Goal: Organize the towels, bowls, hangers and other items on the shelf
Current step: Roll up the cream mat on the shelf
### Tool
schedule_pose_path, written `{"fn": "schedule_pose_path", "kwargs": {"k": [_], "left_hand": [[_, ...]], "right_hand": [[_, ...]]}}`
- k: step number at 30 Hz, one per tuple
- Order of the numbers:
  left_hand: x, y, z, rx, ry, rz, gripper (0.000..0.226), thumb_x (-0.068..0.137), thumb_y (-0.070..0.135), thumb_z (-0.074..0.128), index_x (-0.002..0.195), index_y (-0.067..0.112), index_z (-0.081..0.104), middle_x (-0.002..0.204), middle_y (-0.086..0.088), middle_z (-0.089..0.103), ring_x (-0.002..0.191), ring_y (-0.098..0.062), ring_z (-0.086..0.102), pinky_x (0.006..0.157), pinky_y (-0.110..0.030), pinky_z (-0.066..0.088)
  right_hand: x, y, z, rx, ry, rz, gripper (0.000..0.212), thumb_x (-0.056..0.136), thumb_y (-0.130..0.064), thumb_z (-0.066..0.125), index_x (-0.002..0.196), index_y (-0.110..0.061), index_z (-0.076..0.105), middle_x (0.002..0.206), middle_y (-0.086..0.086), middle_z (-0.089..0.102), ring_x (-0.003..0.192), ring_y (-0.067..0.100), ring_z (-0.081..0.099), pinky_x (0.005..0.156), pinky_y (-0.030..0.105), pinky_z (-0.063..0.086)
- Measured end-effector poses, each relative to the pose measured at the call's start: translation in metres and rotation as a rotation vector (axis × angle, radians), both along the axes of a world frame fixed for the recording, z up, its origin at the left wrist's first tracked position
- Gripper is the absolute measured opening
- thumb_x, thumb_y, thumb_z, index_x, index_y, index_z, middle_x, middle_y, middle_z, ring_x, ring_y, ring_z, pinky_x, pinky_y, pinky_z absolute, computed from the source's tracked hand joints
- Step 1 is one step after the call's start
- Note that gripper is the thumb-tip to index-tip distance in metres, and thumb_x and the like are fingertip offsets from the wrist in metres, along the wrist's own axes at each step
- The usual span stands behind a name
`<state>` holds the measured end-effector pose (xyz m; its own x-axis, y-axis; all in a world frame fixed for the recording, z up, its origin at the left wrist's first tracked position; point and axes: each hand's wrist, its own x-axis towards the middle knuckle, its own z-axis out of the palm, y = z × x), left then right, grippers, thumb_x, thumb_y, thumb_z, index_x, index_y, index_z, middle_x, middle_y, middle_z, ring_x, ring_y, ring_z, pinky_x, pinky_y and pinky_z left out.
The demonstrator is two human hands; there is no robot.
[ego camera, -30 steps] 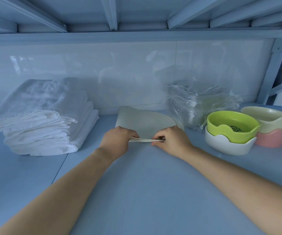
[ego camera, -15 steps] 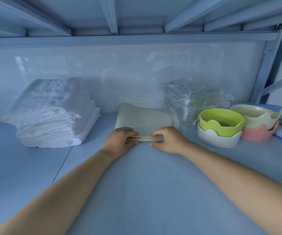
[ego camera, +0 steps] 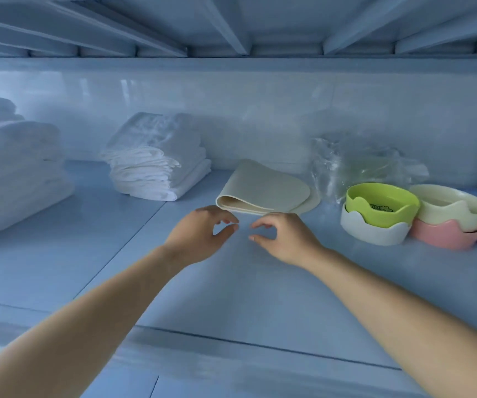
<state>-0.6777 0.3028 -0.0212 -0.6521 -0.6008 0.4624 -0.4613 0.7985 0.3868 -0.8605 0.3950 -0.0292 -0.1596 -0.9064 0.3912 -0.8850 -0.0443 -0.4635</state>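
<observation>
Head view: I look down along two bare forearms onto a pale blue shelf (ego camera: pixel 231 297), with the ribbed underside of the next shelf overhead.
Left hand: the left hand (ego camera: pixel 200 234) hovers above the shelf just in front of the cream mat (ego camera: pixel 263 188). Its fingers (ego camera: pixel 227 218) are loosely curled, the thumb is apart from them, and it grasps nothing.
Right hand: the right hand (ego camera: pixel 286 238) mirrors it just beside, with relaxed, released fingers and an empty palm. The fingertips of the two hands are near each other but apart.
Mat: the cream mat lies folded over on the shelf, rounded fold toward the left and curved edge toward the right. It sits between the towels and the bowls, and as far as I can tell neither hand touches it.
Towels: a small towel stack (ego camera: pixel 156 168), white and folded, sits left of the mat near the tiled wall (ego camera: pixel 260 104). A large towel stack (ego camera: pixel 13 173) fills the far left, well apart from the hands.
Bowls: at right, a green bowl (ego camera: pixel 381 205) is nested in a white bowl (ego camera: pixel 372 232). Touching them, a cream bowl (ego camera: pixel 449 205) sits in a pink bowl (ego camera: pixel 447 235).
Plastic: a crumpled clear plastic bag (ego camera: pixel 360 165) lies behind the bowls, against the wall.
Right edge: a pale blue item is cut off by the frame, and I cannot tell what it is.
</observation>
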Motion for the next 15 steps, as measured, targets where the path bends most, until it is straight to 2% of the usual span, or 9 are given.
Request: {"fn": "schedule_pose_path", "kwargs": {"k": [3,6,10,15], "left_hand": [[0.025,0.031,0.007,-0.013,-0.031,0.070,0.020,0.089,0.043,0.051,0.103,0.036,0.064,0.104,0.016,0.062,0.094,-0.004,0.057,0.077,-0.028,0.050],[0.053,0.061,0.014,-0.058,-0.041,0.177,0.024,0.090,0.046,0.048,0.106,0.037,0.063,0.109,0.017,0.060,0.094,-0.003,0.057,0.078,-0.029,0.050],[0.094,0.102,0.010,-0.147,-0.097,0.341,0.031,0.090,0.051,0.042,0.112,0.038,0.060,0.116,0.019,0.056,0.061,0.006,0.050,0.065,-0.023,0.040],[0.137,0.134,0.007,-0.181,-0.124,0.476,0.035,0.090,0.053,0.037,0.112,0.038,0.059,0.114,0.018,0.058,0.052,0.006,0.038,0.064,-0.023,0.038]], "right_hand": [[0.018,0.016,0.002,-0.046,-0.028,0.072,0.022,0.081,-0.034,0.068,0.101,-0.023,0.070,0.103,-0.010,0.067,0.095,0.010,0.059,0.081,0.021,0.041],[0.037,0.029,0.004,-0.080,-0.043,0.169,0.022,0.082,-0.033,0.066,0.102,-0.025,0.069,0.107,-0.011,0.067,0.099,0.007,0.059,0.081,0.016,0.038],[0.068,0.048,0.008,-0.165,-0.079,0.279,0.022,0.081,-0.035,0.068,0.100,-0.026,0.070,0.102,-0.015,0.066,0.092,-0.003,0.054,0.075,-0.001,0.033],[0.111,0.068,0.010,-0.214,-0.094,0.408,0.023,0.076,-0.040,0.070,0.096,-0.030,0.070,0.091,-0.021,0.060,0.083,-0.006,0.052,0.074,0.000,0.033]]}}
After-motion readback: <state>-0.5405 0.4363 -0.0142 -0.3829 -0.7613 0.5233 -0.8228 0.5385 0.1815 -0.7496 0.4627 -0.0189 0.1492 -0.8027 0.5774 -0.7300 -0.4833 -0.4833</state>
